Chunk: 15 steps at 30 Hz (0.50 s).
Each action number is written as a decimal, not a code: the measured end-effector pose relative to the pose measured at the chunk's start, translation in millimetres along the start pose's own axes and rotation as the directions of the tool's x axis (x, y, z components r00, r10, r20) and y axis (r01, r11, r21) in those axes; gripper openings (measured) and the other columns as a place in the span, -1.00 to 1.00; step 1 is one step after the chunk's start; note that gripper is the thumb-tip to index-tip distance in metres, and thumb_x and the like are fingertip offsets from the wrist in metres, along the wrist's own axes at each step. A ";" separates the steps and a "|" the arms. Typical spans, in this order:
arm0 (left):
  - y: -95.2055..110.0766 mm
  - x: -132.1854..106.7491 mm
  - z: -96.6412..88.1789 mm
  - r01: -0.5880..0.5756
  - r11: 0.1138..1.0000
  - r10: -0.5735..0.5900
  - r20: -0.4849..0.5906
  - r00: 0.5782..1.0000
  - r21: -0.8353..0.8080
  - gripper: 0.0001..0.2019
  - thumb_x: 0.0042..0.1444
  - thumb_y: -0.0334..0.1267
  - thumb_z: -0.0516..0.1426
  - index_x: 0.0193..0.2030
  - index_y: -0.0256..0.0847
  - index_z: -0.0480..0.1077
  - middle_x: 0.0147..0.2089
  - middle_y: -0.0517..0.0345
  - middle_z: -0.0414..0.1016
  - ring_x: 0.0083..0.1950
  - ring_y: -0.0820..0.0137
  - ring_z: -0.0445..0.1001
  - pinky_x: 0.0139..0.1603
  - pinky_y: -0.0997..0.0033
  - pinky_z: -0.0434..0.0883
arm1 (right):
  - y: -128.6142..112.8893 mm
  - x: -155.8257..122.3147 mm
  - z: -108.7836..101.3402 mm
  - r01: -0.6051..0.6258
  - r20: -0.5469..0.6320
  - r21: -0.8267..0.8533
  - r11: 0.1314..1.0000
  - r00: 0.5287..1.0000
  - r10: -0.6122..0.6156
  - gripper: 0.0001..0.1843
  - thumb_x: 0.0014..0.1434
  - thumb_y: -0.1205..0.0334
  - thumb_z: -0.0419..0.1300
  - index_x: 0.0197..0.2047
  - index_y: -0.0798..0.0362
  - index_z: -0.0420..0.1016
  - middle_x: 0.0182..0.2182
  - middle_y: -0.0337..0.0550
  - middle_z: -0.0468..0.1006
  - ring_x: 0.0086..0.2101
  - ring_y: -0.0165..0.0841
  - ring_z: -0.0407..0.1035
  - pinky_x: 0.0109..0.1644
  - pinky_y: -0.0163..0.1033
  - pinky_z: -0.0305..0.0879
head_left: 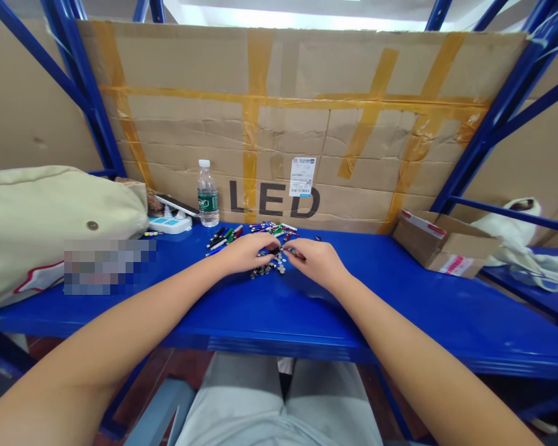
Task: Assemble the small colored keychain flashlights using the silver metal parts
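Note:
Over the blue table [242, 310], my left hand [248, 253] and my right hand [317, 260] meet fingertip to fingertip. Both are closed in a pinch around something small and dark, too small to name. Beneath and between them lie small round silver discs [281, 267], like button cells, and a scatter of little metallic parts [260, 271]. Behind my left hand is a group of short pen-like tubes [224, 238] in black, green, red, blue and silver. Farther back, more thin coloured tubes [267, 227] are heaped, partly hidden by my fingers.
A water bottle [208, 195] stands at the back, beside a white power strip [170, 223]. A cream bag [60, 217] fills the left side. On the right sit an open cardboard box [446, 241] and a white bag [516, 223]. Taped cardboard [186, 136] walls the back.

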State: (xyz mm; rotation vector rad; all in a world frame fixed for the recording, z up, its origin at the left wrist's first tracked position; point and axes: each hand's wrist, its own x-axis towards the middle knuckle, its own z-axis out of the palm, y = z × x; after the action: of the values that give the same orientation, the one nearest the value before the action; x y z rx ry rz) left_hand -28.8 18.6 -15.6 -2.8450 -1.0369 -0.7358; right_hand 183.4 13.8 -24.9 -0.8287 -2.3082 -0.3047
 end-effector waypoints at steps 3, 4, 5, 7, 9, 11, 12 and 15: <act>0.7 0.0 -0.3 0.002 1.000 -0.002 -0.005 1.000 -0.009 -0.82 0.08 -0.35 0.07 -0.15 -0.21 0.35 -0.19 0.11 0.45 -0.16 0.36 0.41 -0.10 0.36 0.34 | 0.3 -0.9 1.0 0.061 0.013 -0.065 0.996 0.998 -0.061 -0.76 0.25 0.22 0.00 -0.19 -0.01 0.49 -0.26 -0.17 0.59 -0.27 -0.38 0.44 -0.27 -0.35 0.20; 0.5 0.0 -0.3 0.003 1.000 -0.003 -0.006 1.000 -0.015 -0.82 0.08 -0.35 0.07 -0.14 -0.21 0.35 -0.19 0.11 0.46 -0.16 0.36 0.41 -0.10 0.36 0.34 | 0.2 -1.0 1.2 0.077 0.015 -0.080 0.994 0.997 -0.076 -0.76 0.26 0.23 -0.01 -0.19 -0.01 0.49 -0.26 -0.18 0.59 -0.26 -0.38 0.44 -0.27 -0.35 0.21; 0.1 -0.1 -0.2 0.003 1.000 -0.004 -0.008 1.000 -0.021 -0.81 0.08 -0.35 0.07 -0.14 -0.21 0.35 -0.19 0.11 0.46 -0.17 0.36 0.41 -0.10 0.37 0.34 | -0.2 -1.0 1.2 0.088 0.020 -0.089 0.992 0.996 -0.086 -0.75 0.26 0.24 -0.01 -0.19 -0.01 0.49 -0.26 -0.18 0.59 -0.26 -0.37 0.45 -0.27 -0.35 0.21; -1.1 -0.3 0.2 0.005 1.000 -0.005 -0.008 1.000 -0.027 -0.80 0.08 -0.35 0.07 -0.13 -0.21 0.36 -0.19 0.11 0.46 -0.16 0.36 0.41 -0.09 0.36 0.33 | -1.2 -0.6 0.9 0.087 0.035 -0.078 0.993 0.996 -0.085 -0.75 0.26 0.25 -0.01 -0.18 -0.01 0.49 -0.25 -0.18 0.59 -0.25 -0.37 0.45 -0.26 -0.35 0.21; -2.5 -0.6 0.7 0.006 1.000 -0.006 -0.010 1.000 -0.025 -0.80 0.07 -0.34 0.08 -0.13 -0.21 0.36 -0.19 0.11 0.46 -0.16 0.35 0.41 -0.09 0.36 0.33 | -0.9 0.3 0.4 0.039 0.048 -0.025 0.999 0.998 -0.038 -0.77 0.24 0.25 0.01 -0.16 -0.01 0.48 -0.25 -0.19 0.59 -0.26 -0.37 0.44 -0.26 -0.34 0.21; -4.1 -1.0 1.1 0.010 1.000 -0.010 -0.016 1.000 -0.020 -0.79 0.08 -0.34 0.08 -0.12 -0.22 0.36 -0.19 0.11 0.46 -0.16 0.35 0.41 -0.09 0.36 0.33 | 2.7 1.3 1.1 -0.055 0.063 0.038 0.998 0.997 0.052 -0.79 0.22 0.24 0.05 -0.13 -0.01 0.47 -0.29 -0.20 0.59 -0.30 -0.37 0.43 -0.29 -0.34 0.20; -4.9 -1.3 1.3 0.014 1.000 -0.014 -0.019 1.000 -0.016 -0.79 0.08 -0.33 0.08 -0.12 -0.22 0.36 -0.19 0.11 0.46 -0.16 0.35 0.41 -0.09 0.36 0.33 | 5.8 1.6 2.2 -0.101 0.076 0.060 0.993 0.992 0.096 -0.79 0.21 0.25 0.06 -0.13 -0.01 0.47 -0.31 -0.20 0.58 -0.32 -0.37 0.42 -0.30 -0.34 0.20; -7.7 -1.9 1.9 0.024 1.000 -0.024 -0.017 1.000 -0.002 -0.80 0.09 -0.32 0.08 -0.12 -0.22 0.36 -0.19 0.11 0.46 -0.16 0.36 0.41 -0.09 0.36 0.32 | 18.4 1.8 9.8 -0.154 0.169 0.061 0.986 0.975 0.142 -0.80 0.19 0.30 0.07 -0.18 0.01 0.49 -0.28 -0.14 0.54 -0.28 -0.35 0.39 -0.23 -0.31 0.21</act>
State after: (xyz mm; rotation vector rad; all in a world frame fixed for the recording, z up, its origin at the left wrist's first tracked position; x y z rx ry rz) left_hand -33.9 23.8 -19.1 -2.8275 -1.0707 -0.7621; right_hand 189.1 32.9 -31.3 -1.0152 -2.3767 -0.0871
